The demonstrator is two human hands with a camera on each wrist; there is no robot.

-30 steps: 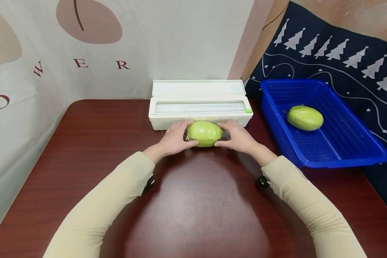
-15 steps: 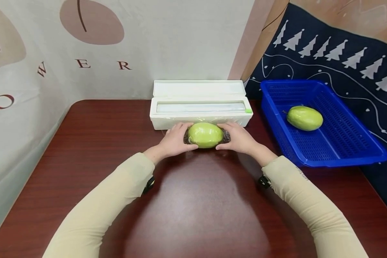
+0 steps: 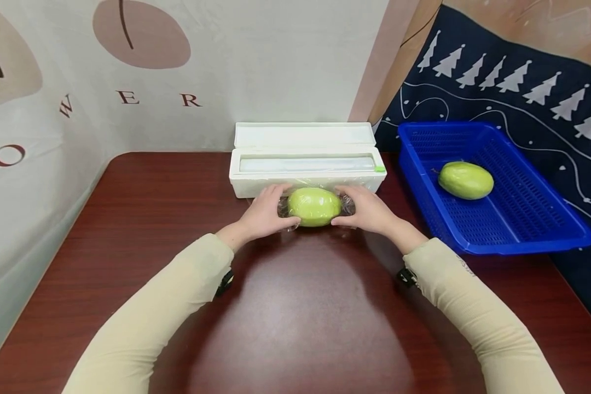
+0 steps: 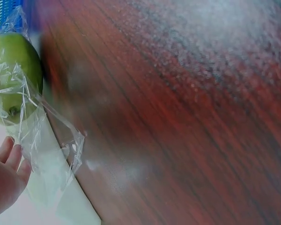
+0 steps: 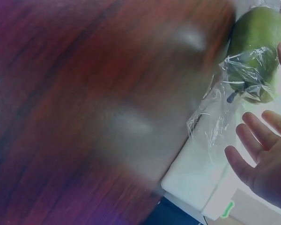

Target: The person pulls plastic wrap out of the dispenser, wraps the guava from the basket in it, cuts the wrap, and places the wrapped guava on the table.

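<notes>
A smooth green oval fruit with clear plastic film over it lies crosswise in front of a white cling film box. Loose film flaps trail from both of its ends. At its left end my left hand has the thumb on the near side and the fingers on the far side. My right hand mirrors it at the other end. In the right wrist view the fingers are spread and apart from the fruit, beside the film. Loosely bent fingers show near the flap in the left wrist view.
The box's lid stands raised at the back, and a green slider sits at its right end. To the right, a blue plastic basket holds a second green fruit. A fabric-covered wall rises behind the brown table.
Both hands have shifted slightly outward from the fruit's ends. The fruit has moved a little toward me and to the right.
</notes>
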